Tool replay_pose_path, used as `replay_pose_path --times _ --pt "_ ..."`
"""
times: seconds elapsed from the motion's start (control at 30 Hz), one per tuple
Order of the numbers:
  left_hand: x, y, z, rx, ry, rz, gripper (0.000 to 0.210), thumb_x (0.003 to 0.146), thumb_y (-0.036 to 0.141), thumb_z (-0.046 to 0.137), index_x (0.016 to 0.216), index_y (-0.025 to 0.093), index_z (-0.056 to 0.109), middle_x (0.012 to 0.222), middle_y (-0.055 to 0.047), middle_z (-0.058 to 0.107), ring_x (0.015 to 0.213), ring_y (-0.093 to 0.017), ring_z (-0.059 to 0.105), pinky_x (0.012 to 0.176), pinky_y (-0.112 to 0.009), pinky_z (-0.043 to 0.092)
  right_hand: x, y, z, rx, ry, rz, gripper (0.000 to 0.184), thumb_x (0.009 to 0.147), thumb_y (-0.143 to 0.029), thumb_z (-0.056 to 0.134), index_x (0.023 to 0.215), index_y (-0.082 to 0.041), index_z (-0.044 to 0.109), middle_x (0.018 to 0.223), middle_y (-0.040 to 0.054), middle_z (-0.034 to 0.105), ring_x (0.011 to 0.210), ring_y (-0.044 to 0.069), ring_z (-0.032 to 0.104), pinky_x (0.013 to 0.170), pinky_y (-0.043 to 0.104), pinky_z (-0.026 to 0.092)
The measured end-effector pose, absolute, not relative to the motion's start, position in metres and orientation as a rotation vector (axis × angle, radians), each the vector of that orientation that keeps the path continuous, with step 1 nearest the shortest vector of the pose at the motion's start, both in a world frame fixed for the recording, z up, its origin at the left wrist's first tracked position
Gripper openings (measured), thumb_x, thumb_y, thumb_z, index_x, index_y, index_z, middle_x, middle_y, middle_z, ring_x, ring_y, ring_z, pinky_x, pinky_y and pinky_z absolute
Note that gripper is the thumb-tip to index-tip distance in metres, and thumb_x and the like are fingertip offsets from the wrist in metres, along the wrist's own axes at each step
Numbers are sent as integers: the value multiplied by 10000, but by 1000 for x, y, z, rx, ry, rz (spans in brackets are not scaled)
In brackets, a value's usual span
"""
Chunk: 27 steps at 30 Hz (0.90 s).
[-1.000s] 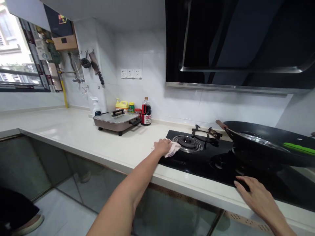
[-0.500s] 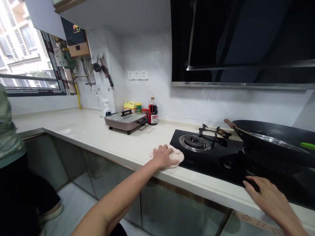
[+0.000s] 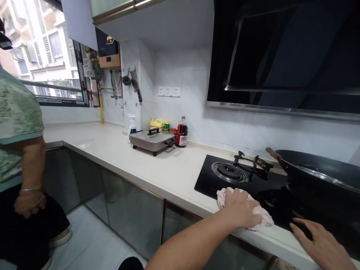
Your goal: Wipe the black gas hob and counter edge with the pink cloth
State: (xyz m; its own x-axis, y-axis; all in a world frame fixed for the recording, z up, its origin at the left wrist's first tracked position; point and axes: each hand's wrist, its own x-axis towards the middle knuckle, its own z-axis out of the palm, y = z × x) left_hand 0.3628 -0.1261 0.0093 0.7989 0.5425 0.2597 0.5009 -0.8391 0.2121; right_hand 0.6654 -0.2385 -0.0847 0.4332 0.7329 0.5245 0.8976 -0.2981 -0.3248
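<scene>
My left hand [image 3: 240,208] presses down on a pale pink cloth [image 3: 263,217], its fingers spread over the folds. The cloth lies across the front edge of the black gas stove [image 3: 204,182] and the white counter strip before it. My right hand [image 3: 323,240] rests at the stove's front edge farther right, fingers apart, holding nothing. A bare burner [image 3: 229,170] lies beyond the cloth. Above my right hand, a large dark wok [image 3: 315,183] with a wooden handle sits on the stove. A loose pan support [image 3: 253,163] stands at the stove's back.
An electric pan [image 3: 153,140] with a glass lid stands on the white counter [image 3: 112,144], beside a soy sauce bottle [image 3: 182,133] and a spray bottle [image 3: 131,123]. A cleaver [image 3: 136,86] hangs on the wall. Another person [image 3: 21,131] stands at the left. The range hood [image 3: 281,56] overhangs the stove.
My left hand has slid the cloth rightward from the counter by the stove's left edge to the stove's front. The view has shifted, and more of the other person shows.
</scene>
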Motion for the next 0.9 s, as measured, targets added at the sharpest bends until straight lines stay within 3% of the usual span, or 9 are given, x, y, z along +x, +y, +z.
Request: replay_pose_path --times 0.23,0.33,0.63,0.77,0.9 --pt "321 -84 19 2801 1066 418 579 935 700 365 1293 413 718 1388 -77 628 1288 -349 507 1082 -564 380 664 -240 -84 -2091 -1364 -258 650 826 -741 440 1121 -248 744 1248 148 697 1123 386 669 1038 577 503" --pt "312 -50 33 2760 1296 343 575 950 666 356 1269 377 737 1420 -83 617 1309 -359 498 1076 -553 396 658 -241 -80 -2100 -1373 -267 674 822 -742 424 1130 -229 732 1250 153 690 1132 383 661 1062 571 484" --pt "259 50 45 2531 1727 333 536 977 555 343 1340 359 686 1481 -109 567 1324 -360 492 1058 -579 388 643 -250 -68 -2112 -1388 -273 637 865 -701 388 1162 -242 716 1270 136 682 1167 354 647 1056 540 489" --pt "206 78 46 2427 1941 322 522 993 499 322 1332 342 686 1487 -119 569 1346 -387 467 1090 -658 310 646 -250 -72 -2115 -1405 -261 656 884 -718 387 1184 -237 716 1280 145 677 1175 360 644 1051 553 493" --pt "180 91 51 2341 2062 282 615 934 653 384 1397 344 647 1654 -118 396 1461 -500 303 1065 -708 321 645 -247 -73 -2150 -1376 -262 666 881 -729 380 1183 -242 719 1294 146 673 1165 373 645 1025 573 504"
